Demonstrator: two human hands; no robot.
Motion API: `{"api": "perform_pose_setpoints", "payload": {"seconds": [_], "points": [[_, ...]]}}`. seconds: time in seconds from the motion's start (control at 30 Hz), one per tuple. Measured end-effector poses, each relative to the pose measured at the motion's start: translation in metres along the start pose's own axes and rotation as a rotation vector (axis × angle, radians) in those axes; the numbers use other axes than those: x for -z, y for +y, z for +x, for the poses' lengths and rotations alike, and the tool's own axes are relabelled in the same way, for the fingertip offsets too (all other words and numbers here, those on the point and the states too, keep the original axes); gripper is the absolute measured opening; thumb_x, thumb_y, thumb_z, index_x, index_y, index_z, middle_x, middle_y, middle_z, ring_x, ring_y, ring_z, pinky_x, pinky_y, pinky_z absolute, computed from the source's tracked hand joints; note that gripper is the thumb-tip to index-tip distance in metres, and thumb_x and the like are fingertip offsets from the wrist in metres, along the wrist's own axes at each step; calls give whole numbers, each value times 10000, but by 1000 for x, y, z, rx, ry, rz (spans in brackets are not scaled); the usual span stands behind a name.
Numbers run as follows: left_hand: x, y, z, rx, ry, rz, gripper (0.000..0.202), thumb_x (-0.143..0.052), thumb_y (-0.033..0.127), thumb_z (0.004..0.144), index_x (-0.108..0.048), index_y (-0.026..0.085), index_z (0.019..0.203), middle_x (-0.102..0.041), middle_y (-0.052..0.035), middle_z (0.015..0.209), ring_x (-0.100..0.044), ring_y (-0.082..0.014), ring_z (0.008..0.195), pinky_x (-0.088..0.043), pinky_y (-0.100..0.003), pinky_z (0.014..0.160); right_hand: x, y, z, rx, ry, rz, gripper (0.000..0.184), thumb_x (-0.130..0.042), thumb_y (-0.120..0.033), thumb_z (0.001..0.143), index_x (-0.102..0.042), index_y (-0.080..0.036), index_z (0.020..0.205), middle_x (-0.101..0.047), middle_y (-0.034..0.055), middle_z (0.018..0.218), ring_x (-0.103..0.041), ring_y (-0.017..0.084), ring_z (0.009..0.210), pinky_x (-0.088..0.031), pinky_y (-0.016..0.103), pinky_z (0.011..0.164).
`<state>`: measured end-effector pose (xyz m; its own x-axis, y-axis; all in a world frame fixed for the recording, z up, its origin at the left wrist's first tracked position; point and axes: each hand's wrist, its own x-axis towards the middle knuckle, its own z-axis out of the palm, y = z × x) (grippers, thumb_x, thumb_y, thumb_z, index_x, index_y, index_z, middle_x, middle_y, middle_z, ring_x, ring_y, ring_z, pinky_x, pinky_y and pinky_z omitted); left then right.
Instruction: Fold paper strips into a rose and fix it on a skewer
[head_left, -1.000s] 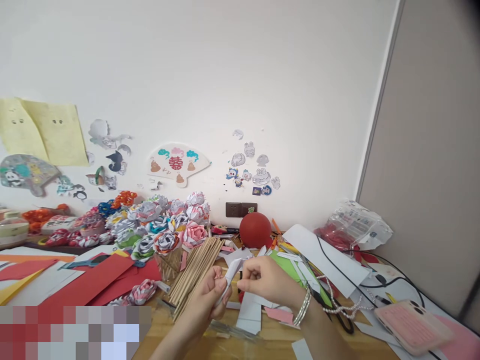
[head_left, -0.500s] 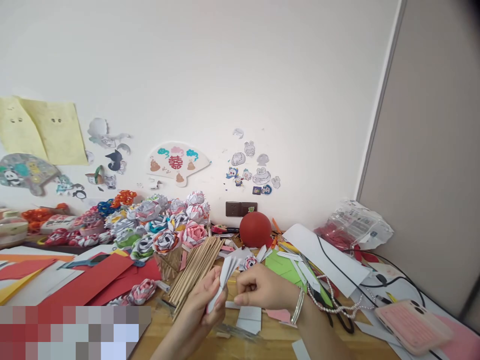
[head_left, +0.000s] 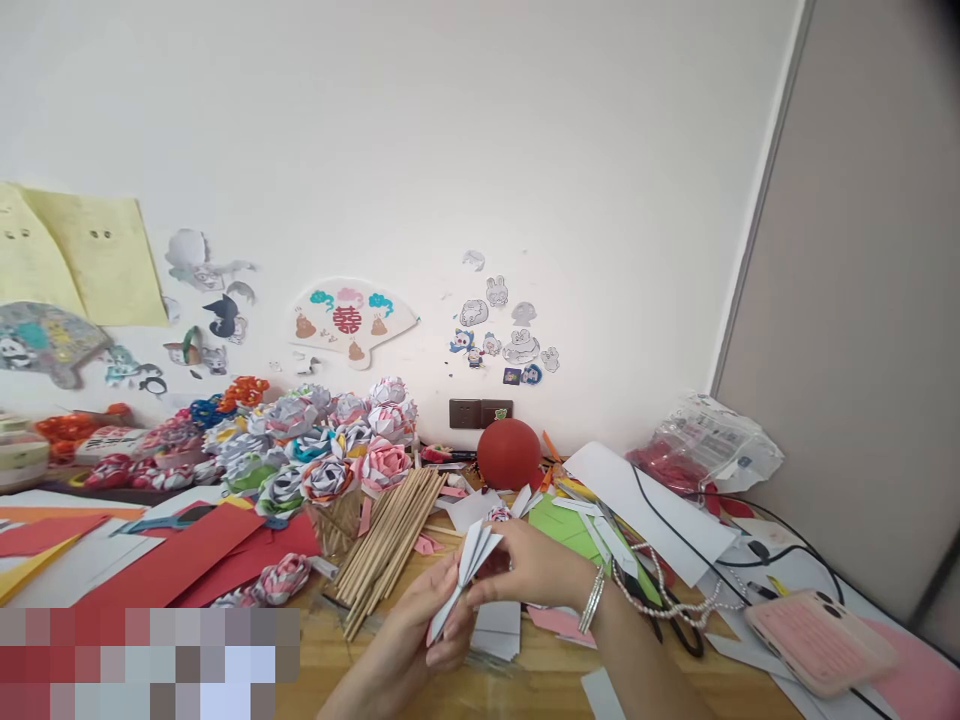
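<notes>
My left hand is closed round a folded strip of white paper, whose layers fan apart at the upper end. A touch of pink shows at the strip's lower end. My right hand, with bracelets at the wrist, has its curled fingers against the right side of the paper; its fingertips are partly hidden. Small white paper pieces and pink paper lie on the wooden table under and beside my hands.
Wooden sticks lie left of my hands, near folded paper flowers. Red paper covers the left. Behind stands a red ball. On the right are green paper, a bead string, black cables and a pink phone.
My right hand has moved left onto the folded paper, from just beside it. The paper has shifted slightly right and down, and its layers spread wider.
</notes>
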<state>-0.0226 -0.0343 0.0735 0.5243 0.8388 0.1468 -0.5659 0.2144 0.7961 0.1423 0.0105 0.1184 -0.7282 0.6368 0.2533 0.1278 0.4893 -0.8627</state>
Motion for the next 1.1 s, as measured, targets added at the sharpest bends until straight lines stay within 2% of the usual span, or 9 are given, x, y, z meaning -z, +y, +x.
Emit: {"api": "perform_pose_setpoints", "payload": {"seconds": [0.13,0.2,0.37,0.47,0.6,0.73,0.8,0.93,1.1], "points": [[5,1,2,23,2,28,301,-610,467,754,-487,193,744,-427,101,435,-176,1,282,-155,-127,298,-10,3,6,20,8,227,324,-751,-391,624,-584,-163,781,-544,-24,729,-500,125,685,-403,233,661],[8,0,4,23,48,82,331,-602,499,745,-476,192,747,-439,95,454,-194,-2,298,-166,-129,312,-13,5,9,19,30,278,317,-748,-390,625,-579,-162,767,-555,-21,721,-517,132,690,-414,244,672],[17,-6,14,-219,268,393,412,-583,564,721,-410,194,668,-501,81,471,-280,-7,297,-195,-136,340,-15,10,12,-51,149,93,159,-677,-272,699,-567,-169,751,-564,-26,653,-540,137,634,-415,239,614],[17,-10,18,-333,352,556,448,-581,617,675,-396,211,705,-559,61,528,-367,-37,327,-244,-150,352,-16,12,12,-89,195,14,56,-603,-177,726,-553,-177,749,-570,-24,636,-564,147,633,-411,236,590],[15,-8,14,-362,437,724,433,-563,617,684,-455,200,715,-468,84,473,-336,-52,367,-240,-163,378,-18,14,13,-56,242,-60,59,-610,-174,717,-554,-180,733,-551,-31,641,-531,136,644,-385,220,581],[15,0,8,-319,455,877,466,-569,617,672,-524,163,575,-451,52,448,-346,-60,386,-239,-186,394,-19,13,14,-17,262,-152,135,-629,-209,721,-518,-173,654,-450,-58,568,-421,99,552,-309,198,503],[13,2,6,-288,448,806,486,-560,636,664,-522,162,560,-458,51,432,-320,-50,351,-215,-186,374,-19,11,14,24,255,-116,126,-619,-212,740,-522,-170,672,-437,-63,571,-399,90,543,-301,194,501],[4,4,5,-224,433,512,491,-577,630,662,-502,158,551,-447,66,393,-253,-19,313,-164,-160,354,-18,5,12,77,243,-58,150,-612,-221,759,-528,-161,650,-430,-65,559,-380,81,530,-301,194,507],[0,0,2,-98,273,98,426,-625,560,687,-524,154,605,-388,103,334,-136,14,274,-129,-115,310,-17,8,12,101,232,39,296,-670,-390,721,-530,-154,611,-408,-62,546,-346,81,524,-272,203,489]]}}
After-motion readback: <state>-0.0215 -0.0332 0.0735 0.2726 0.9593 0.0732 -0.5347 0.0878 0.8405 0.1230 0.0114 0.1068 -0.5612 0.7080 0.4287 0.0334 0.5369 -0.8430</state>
